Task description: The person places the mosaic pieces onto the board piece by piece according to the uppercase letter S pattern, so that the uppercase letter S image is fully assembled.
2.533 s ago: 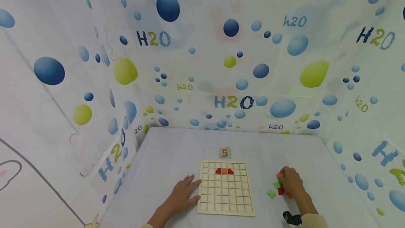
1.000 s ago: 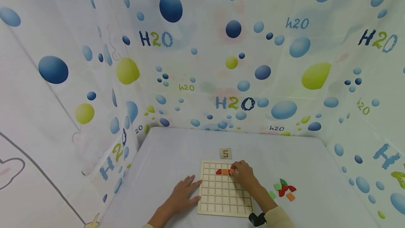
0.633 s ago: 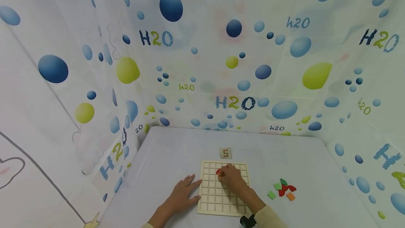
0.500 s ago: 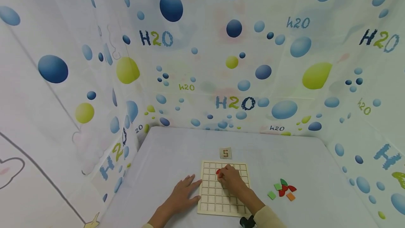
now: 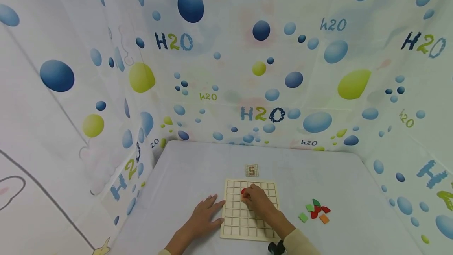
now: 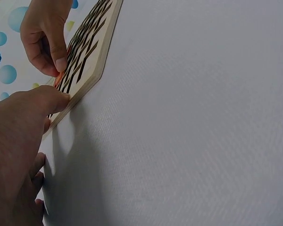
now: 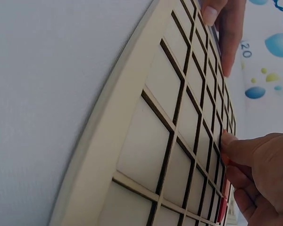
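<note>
A pale wooden grid board [image 5: 235, 220] lies on the white table. My right hand [image 5: 257, 200] is over its upper part, pinching an orange square tile [image 5: 243, 197] between thumb and fingertips at a cell just below a red rounded piece [image 5: 243, 190]. Red pieces [image 7: 222, 209] also show in the board's upper row in the right wrist view; the hand hides most of that row from the head. Along the board's left edge rests my left hand [image 5: 205, 216], fingers spread, its thumb [image 6: 56, 98] and fingertips touching the rim.
Right of the board lie loose tiles: a dark green piece [image 5: 316, 202], light green squares [image 5: 302, 217], red pieces [image 5: 325, 209] and an orange square [image 5: 324, 218]. Behind the board lies a small gridded card [image 5: 252, 170] with an S-like figure. A patterned curtain [image 5: 226, 70] surrounds the table.
My right hand has carried an orange tile from the loose pile leftward onto the board, first near the right red piece, then further left. It barely moves lately. My left hand stays put.
</note>
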Tool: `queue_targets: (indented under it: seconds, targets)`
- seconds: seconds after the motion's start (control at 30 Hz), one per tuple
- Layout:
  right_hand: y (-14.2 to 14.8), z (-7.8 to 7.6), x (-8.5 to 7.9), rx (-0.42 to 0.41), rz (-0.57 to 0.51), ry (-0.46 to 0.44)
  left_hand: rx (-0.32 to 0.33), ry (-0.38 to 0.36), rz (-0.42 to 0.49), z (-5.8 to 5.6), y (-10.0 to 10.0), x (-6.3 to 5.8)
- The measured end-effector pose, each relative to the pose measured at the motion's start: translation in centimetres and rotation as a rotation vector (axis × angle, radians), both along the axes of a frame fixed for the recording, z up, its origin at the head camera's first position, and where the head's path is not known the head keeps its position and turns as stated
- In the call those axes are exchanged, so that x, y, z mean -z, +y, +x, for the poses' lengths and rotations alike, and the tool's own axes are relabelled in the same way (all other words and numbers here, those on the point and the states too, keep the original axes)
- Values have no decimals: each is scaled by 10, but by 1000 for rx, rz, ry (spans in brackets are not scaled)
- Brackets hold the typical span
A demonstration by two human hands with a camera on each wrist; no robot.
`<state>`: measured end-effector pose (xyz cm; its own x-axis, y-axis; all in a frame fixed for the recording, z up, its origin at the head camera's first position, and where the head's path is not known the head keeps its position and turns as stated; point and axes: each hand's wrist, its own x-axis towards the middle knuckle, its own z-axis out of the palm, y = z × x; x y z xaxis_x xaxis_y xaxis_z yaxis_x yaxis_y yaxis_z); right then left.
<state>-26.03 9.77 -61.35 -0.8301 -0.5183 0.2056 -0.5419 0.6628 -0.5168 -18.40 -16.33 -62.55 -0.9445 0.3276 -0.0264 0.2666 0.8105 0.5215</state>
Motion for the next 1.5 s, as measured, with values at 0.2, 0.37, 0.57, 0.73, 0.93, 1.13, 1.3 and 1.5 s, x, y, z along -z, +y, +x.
queue_targets:
  seconds: [0.2,0.37,0.57,0.73,0.93,1.13,1.3,1.5]
  targets:
    - [0,-1,4,-14,-7,20,13,9,12,-3,-1,3]
    - [2,1,5,9,37,69,13,10,9,-3,0,4]
    - [9,10,2,10,41,48,16,15,2,-2,1,3]
    - [22,17,-2,17,-17,-28,2,3,-9,1,2,0]
    - [51,20,-3,78,-65,-74,-2,-6,-16,0,1,-1]
    - [92,21,-9,279,4,-121,5,6,-11,-1,1,2]
    - [133,24,-15,384,92,-118,1,4,-12,-1,0,4]
    - [179,25,-26,479,159,-90,5,3,-4,-2,0,4]
